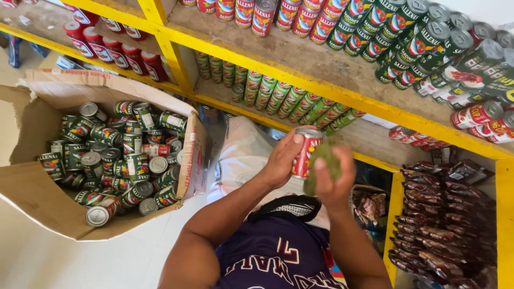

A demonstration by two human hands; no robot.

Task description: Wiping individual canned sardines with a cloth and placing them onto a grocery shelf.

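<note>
Just below the yellow shelf edge, at the middle of the head view, my left hand is wrapped around a red tin can, fingers closed on its side wall and thumb near the top rim. My right hand sits at about four o'clock from the can, fingers pinched together on a green cloth pressed to the can's side.

I judge the can rigid and fairly heavy for its size, with a smooth label that could slip, so a grip round the middle of the cylinder seems safest, clear of the rims. The cloth looks soft and limp; it bunches wherever I pinch it.

Over at nine o'clock, an open cardboard box on the floor holds many green cans, lying loose. More cans line the shelves at twelve o'clock, and dark packets are stacked at four o'clock.
</note>
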